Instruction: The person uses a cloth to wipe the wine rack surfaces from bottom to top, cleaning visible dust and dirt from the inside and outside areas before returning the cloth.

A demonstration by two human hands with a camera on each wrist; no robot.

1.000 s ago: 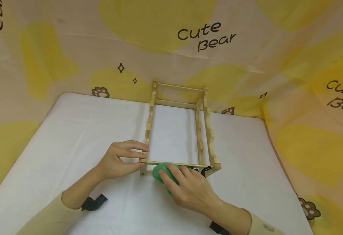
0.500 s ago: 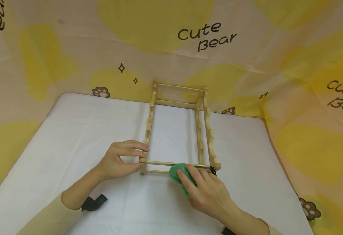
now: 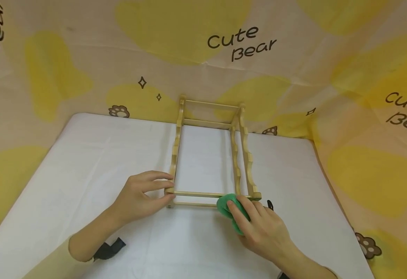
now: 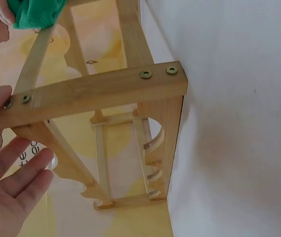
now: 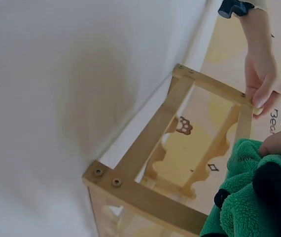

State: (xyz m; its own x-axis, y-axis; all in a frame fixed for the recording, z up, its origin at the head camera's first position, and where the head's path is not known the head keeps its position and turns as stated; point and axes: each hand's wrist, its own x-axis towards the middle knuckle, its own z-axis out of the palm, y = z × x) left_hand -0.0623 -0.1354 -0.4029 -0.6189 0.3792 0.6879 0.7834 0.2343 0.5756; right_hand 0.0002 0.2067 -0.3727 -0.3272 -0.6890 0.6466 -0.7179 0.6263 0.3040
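Note:
A light wooden rack (image 3: 196,193) with wavy-edged side rails lies on the white surface, its near end facing me. My left hand (image 3: 138,195) pinches the rack's near left corner, thumb at the front and fingers over the side rail. Bolt heads show along that end post (image 4: 96,89) in the left wrist view. A green fluffy cloth (image 5: 251,207) with black parts is bunched in my right hand (image 3: 264,228). The cloth lies against the upper front bar near the right corner, and part of it is hidden under the fingers.
White cloth (image 3: 85,155) covers the table around the rack. Behind and to the right hangs a yellow patterned curtain (image 3: 175,35), close to the rack's far end. A black strap (image 3: 109,248) hangs at the left wrist.
My right hand has slid the green cloth rightward along the front bar, from left of its middle to near the right corner. My left hand keeps its hold on the left corner.

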